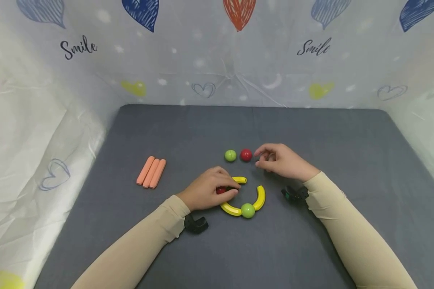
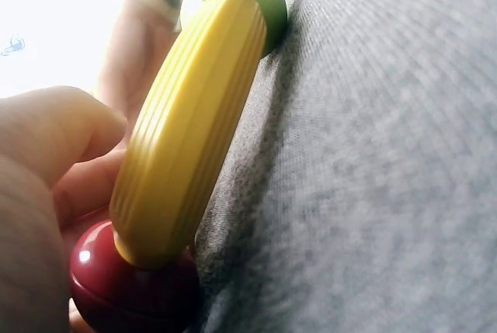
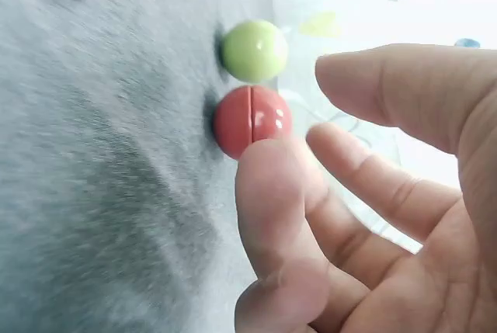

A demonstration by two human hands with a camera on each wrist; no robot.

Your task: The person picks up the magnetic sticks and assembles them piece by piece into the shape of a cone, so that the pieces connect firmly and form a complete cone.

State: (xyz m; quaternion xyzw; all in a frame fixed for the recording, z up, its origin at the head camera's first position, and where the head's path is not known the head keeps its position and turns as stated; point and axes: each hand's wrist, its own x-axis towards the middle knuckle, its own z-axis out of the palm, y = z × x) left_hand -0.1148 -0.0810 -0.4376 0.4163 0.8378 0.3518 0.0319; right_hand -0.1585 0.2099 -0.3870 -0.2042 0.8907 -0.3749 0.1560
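My left hand (image 1: 211, 188) holds a dark red ball (image 1: 221, 190) between thumb and fingers. The left wrist view shows a ridged yellow curved piece (image 2: 190, 127) joining that ball to a green ball (image 1: 248, 210). A second yellow curved piece (image 1: 261, 197) rises from the green ball's other side. Another yellow piece (image 1: 240, 180) shows beyond the left fingers, partly hidden by them. My right hand (image 1: 283, 160) hovers with loosely bent, parted fingers just right of a loose red ball (image 1: 246, 155), holding nothing. A lighter green ball (image 1: 230, 155) sits left of that red ball.
Several orange-pink sticks (image 1: 151, 172) lie side by side on the left of the grey tabletop (image 1: 311, 136). A white printed curtain (image 1: 217, 56) stands behind the table's far edge and along its sides. Each wrist carries a small black device (image 1: 196, 224).
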